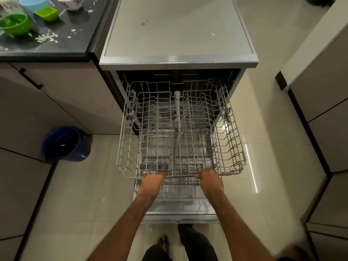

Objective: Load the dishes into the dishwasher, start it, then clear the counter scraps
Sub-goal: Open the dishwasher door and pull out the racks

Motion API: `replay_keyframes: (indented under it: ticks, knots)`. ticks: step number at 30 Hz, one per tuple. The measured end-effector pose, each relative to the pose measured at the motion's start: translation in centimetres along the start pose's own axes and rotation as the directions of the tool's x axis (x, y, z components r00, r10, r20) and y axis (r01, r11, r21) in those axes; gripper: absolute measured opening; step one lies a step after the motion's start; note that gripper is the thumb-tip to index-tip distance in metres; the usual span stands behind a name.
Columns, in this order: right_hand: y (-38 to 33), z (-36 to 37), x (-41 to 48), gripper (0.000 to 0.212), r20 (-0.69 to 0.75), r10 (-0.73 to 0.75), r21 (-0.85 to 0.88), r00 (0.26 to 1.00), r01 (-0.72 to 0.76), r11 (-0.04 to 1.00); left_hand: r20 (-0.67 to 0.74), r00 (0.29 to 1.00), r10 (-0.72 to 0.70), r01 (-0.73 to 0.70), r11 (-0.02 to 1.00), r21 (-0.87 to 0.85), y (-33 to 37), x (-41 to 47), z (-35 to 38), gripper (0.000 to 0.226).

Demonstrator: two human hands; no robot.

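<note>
The dishwasher stands open with its door folded down. Its grey wire upper rack is pulled far out and holds no dishes. My left hand grips the rack's front rail, and my right hand grips the same rail further right. On the black counter at top left sit a round green bowl, a square green bowl, a blue bowl and a white patterned bowl. White food scraps lie scattered among them.
A dark blue bucket stands on the tiled floor left of the dishwasher, against the brown cabinets. More cabinets line the right side. My feet are just behind the lowered door.
</note>
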State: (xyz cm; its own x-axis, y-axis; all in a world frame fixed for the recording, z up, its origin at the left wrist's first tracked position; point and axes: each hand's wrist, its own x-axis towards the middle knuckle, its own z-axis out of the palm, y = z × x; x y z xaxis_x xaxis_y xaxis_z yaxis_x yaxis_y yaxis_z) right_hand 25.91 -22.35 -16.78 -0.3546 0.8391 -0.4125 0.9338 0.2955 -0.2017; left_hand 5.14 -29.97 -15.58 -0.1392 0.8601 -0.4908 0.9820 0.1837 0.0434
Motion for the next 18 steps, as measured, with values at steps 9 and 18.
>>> replay_keyframes:
  ticks: [9,18]
  knots:
    - [-0.2,1.9,-2.4,0.034,0.017,0.002,0.024,1.0,-0.003,1.0,0.012,0.999,0.034,-0.034,0.999,0.008,-0.5,-2.0,2.1,0.064]
    - [-1.1,2.2,-3.9,0.036,-0.03,0.009,0.02,1.0,-0.008,1.0,-0.008,0.999,0.038,-0.038,0.999,-0.009,-0.8,-3.5,2.0,0.069]
